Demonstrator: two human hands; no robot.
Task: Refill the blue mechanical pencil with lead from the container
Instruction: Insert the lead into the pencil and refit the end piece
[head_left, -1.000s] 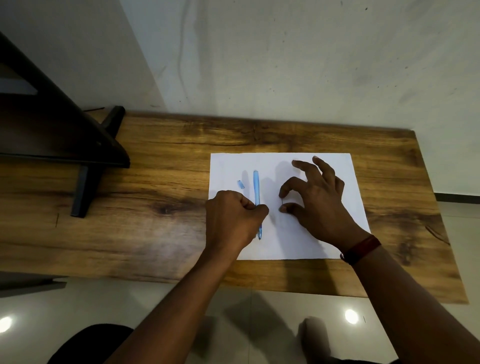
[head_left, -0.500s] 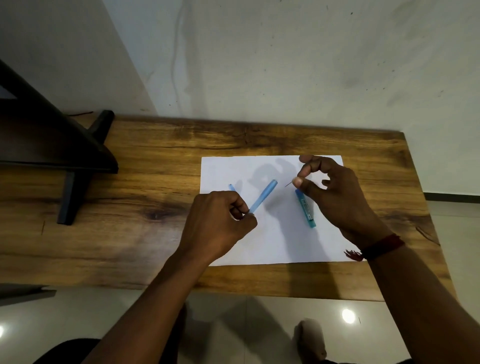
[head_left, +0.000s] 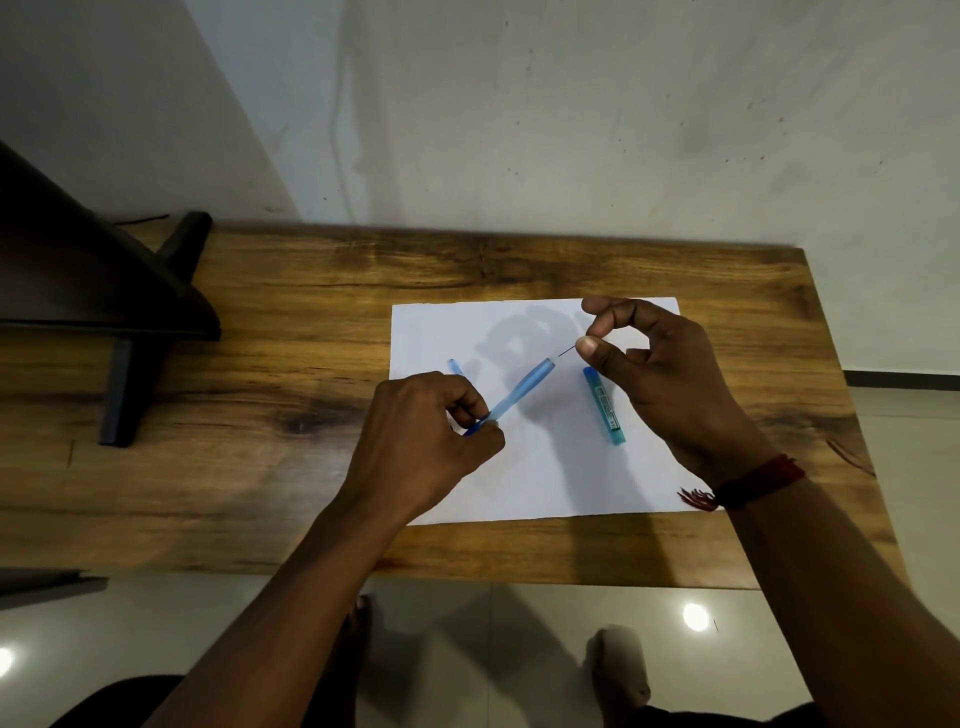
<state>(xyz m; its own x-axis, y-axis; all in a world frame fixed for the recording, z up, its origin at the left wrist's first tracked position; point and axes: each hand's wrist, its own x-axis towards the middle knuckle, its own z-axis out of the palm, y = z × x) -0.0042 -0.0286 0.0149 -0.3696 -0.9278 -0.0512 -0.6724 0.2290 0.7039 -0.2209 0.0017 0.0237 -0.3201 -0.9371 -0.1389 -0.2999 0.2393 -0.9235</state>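
My left hand (head_left: 426, 441) grips the blue mechanical pencil (head_left: 519, 392) near its tip, raised above the white paper (head_left: 545, 478) with its open back end pointing up and right. My right hand (head_left: 660, 374) pinches a thin dark lead (head_left: 568, 351) between thumb and forefinger, its free end just short of the pencil's open end. The blue lead container (head_left: 603, 406) lies on the paper under my right hand. A small blue pencil cap (head_left: 455, 367) rests on the paper beyond my left hand.
The paper lies on a wooden table (head_left: 291, 364) against a pale wall. A dark stand (head_left: 114, 312) occupies the table's left end. Tiled floor and my feet (head_left: 618, 665) show below the near edge.
My left hand lifted the pencil off the paper and tilted it. My right hand rose from the container with a lead pinched and brought it close to the pencil's open end.
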